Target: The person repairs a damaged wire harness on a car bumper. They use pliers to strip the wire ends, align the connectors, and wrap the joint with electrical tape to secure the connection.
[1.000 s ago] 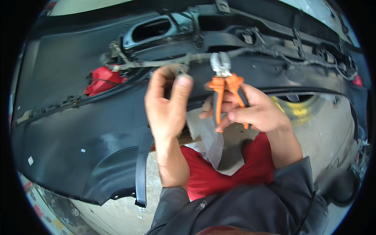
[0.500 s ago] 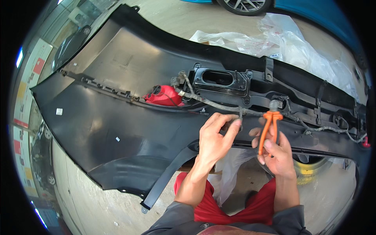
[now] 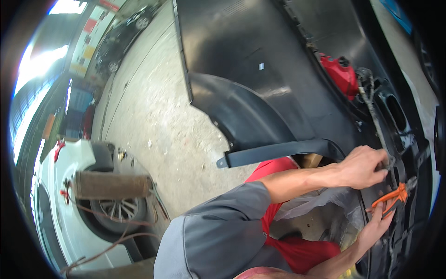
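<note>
A: Hands?
B: Right hand [image 3: 378, 224] wrapped round orange pliers [image 3: 394, 195], over dark panel [image 3: 232, 44]. Left hand [image 3: 363, 168] bent beside grey cable [image 3: 374, 111]; can't tell whether it pinches.
A: Step?
B: Handling cable, I'd judge.
A: Next move?
B: Probably calls for left fingers clear of the pliers' jaws.
</note>
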`<act>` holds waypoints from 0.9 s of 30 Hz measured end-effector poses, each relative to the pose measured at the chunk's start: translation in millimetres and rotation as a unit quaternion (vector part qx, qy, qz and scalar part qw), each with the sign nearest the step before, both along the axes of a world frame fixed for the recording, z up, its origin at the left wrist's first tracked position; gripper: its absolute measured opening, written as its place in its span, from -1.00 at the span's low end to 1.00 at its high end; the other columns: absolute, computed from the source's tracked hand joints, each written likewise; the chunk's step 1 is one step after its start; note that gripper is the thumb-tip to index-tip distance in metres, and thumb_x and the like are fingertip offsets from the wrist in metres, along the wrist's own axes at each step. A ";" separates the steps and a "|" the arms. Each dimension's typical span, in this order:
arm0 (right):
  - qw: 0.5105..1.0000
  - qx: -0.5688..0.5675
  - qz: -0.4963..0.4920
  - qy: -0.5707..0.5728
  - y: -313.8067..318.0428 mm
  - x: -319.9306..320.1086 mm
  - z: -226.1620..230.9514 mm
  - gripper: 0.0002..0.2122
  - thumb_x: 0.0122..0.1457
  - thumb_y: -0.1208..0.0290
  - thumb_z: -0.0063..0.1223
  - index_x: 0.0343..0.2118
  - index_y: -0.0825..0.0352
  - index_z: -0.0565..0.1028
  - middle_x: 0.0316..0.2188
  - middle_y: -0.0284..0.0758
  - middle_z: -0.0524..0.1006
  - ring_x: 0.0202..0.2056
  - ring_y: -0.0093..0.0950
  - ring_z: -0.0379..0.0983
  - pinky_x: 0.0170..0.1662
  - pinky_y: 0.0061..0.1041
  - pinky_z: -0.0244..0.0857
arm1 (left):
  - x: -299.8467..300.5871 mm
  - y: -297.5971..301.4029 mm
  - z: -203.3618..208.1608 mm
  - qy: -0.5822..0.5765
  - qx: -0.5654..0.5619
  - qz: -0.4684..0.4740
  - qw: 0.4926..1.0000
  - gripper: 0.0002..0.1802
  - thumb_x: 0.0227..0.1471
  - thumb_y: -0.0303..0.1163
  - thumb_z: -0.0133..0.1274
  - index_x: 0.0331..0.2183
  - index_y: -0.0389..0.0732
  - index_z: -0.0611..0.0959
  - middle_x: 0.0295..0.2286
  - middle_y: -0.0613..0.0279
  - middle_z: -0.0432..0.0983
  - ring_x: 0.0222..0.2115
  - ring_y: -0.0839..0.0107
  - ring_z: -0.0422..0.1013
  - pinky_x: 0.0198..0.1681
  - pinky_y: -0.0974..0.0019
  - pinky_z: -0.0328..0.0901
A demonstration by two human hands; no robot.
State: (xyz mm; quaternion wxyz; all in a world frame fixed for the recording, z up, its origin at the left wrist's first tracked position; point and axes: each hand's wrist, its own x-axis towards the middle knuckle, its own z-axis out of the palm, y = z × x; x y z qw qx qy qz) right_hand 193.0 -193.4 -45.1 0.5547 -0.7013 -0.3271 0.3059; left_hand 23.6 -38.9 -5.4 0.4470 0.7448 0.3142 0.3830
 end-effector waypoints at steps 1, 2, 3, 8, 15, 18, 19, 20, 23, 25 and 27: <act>0.999 -0.005 0.017 -0.036 -5.4 0.5 -6.3 -0.50 0.51 0.49 -0.03 0.45 0.47 0.26 0.13 -0.16 0.59 -0.15 -0.50 0.50 -0.01 -0.48 0.41 | -5.1 -3.3 -3.9 -0.016 -0.045 -0.018 0.999 -0.74 0.09 -0.38 0.27 -0.31 -0.40 0.64 -0.50 -0.09 0.67 -0.41 -0.09 0.65 -0.32 0.03 0.49; 0.997 -0.004 0.023 -0.072 -6.0 -0.2 -3.4 -0.48 0.50 0.51 -0.04 0.46 0.48 0.24 0.14 -0.16 0.57 -0.11 -0.44 0.53 0.11 -0.42 0.40 | -5.1 -2.5 -8.4 -0.025 -0.049 -0.031 0.998 -0.73 0.10 -0.37 0.27 -0.31 -0.41 0.65 -0.49 -0.06 0.69 -0.40 -0.03 0.66 -0.32 0.07 0.49; 0.996 -0.019 0.024 -0.078 -7.6 -2.7 -1.6 -0.48 0.48 0.53 -0.06 0.47 0.46 0.24 0.17 -0.14 0.56 -0.06 -0.42 0.53 0.14 -0.39 0.39 | -5.4 -3.6 -12.6 -0.034 -0.075 -0.031 0.996 -0.73 0.11 -0.36 0.27 -0.30 -0.42 0.66 -0.48 -0.03 0.70 -0.42 0.04 0.67 -0.32 0.10 0.49; 0.986 -0.079 0.011 -0.147 -8.2 1.5 1.8 -0.45 0.44 0.59 -0.07 0.48 0.37 0.26 0.23 -0.12 0.52 0.04 -0.33 0.56 0.25 -0.33 0.35 | 3.3 7.0 -6.6 -0.055 -0.235 -0.093 0.966 -0.68 0.18 -0.29 0.26 -0.22 -0.40 0.71 -0.46 0.15 0.73 -0.44 0.45 0.61 -0.28 0.29 0.45; 0.942 -0.016 0.078 -0.326 20.8 -13.8 34.8 -0.21 0.07 0.81 -0.06 0.46 0.28 0.33 0.31 -0.01 0.41 0.29 0.00 0.41 0.37 -0.22 0.26 | -0.1 15.3 -20.8 -0.162 -0.368 -0.102 0.910 -0.72 0.35 -0.36 0.22 -0.01 -0.34 0.71 -0.28 0.33 0.70 -0.30 0.60 0.50 -0.15 0.42 0.40; 0.943 0.000 0.078 -0.322 18.7 -0.8 37.3 -0.15 -0.03 0.88 -0.06 0.45 0.27 0.37 0.30 -0.03 0.40 0.30 -0.01 0.39 0.35 -0.25 0.28 | 12.3 15.7 -21.5 -0.163 -0.396 -0.092 0.899 -0.70 0.35 -0.39 0.24 0.04 -0.34 0.72 -0.25 0.32 0.71 -0.28 0.59 0.49 -0.13 0.43 0.40; 0.939 -0.003 0.070 -0.337 13.9 5.2 37.3 -0.14 -0.03 0.88 -0.01 0.45 0.25 0.37 0.28 -0.02 0.41 0.27 0.00 0.40 0.32 -0.22 0.33 | 17.4 13.0 -21.2 -0.161 -0.408 -0.092 0.894 -0.69 0.34 -0.39 0.25 0.04 -0.33 0.72 -0.24 0.31 0.71 -0.28 0.58 0.50 -0.14 0.43 0.40; 0.933 -0.004 0.060 -0.355 6.8 9.0 40.3 -0.13 -0.04 0.88 0.03 0.46 0.23 0.37 0.26 -0.02 0.41 0.23 0.00 0.42 0.28 -0.19 0.37 | 22.3 10.6 -18.7 -0.159 -0.416 -0.095 0.890 -0.69 0.33 -0.39 0.27 0.04 -0.32 0.73 -0.24 0.30 0.71 -0.28 0.57 0.50 -0.14 0.42 0.40; 0.921 -0.027 0.066 -0.383 -4.9 7.4 47.9 -0.12 -0.05 0.88 0.05 0.46 0.21 0.37 0.25 0.00 0.40 0.20 0.00 0.42 0.26 -0.16 0.40 | 19.4 7.3 -23.0 -0.156 -0.405 -0.101 0.895 -0.69 0.32 -0.40 0.29 0.05 -0.30 0.74 -0.24 0.29 0.73 -0.29 0.56 0.50 -0.15 0.42 0.38; 0.917 -0.030 0.063 -0.393 -8.1 7.5 46.0 -0.11 -0.09 0.90 0.03 0.44 0.22 0.40 0.27 -0.02 0.40 0.21 0.00 0.42 0.29 -0.17 0.36 | 16.4 6.1 -23.9 -0.128 -0.393 -0.075 0.908 -0.66 0.27 -0.34 0.36 0.02 -0.26 0.76 -0.26 0.31 0.70 -0.33 0.54 0.50 -0.19 0.46 0.40; 0.911 -0.025 0.063 -0.407 -9.8 5.7 46.8 -0.08 -0.13 0.91 0.03 0.43 0.22 0.42 0.28 -0.02 0.39 0.21 0.01 0.41 0.29 -0.16 0.35 | 15.8 3.9 -27.2 -0.135 -0.379 -0.050 0.914 -0.67 0.23 -0.43 0.38 0.01 -0.30 0.77 -0.30 0.34 0.69 -0.37 0.61 0.44 -0.27 0.51 0.33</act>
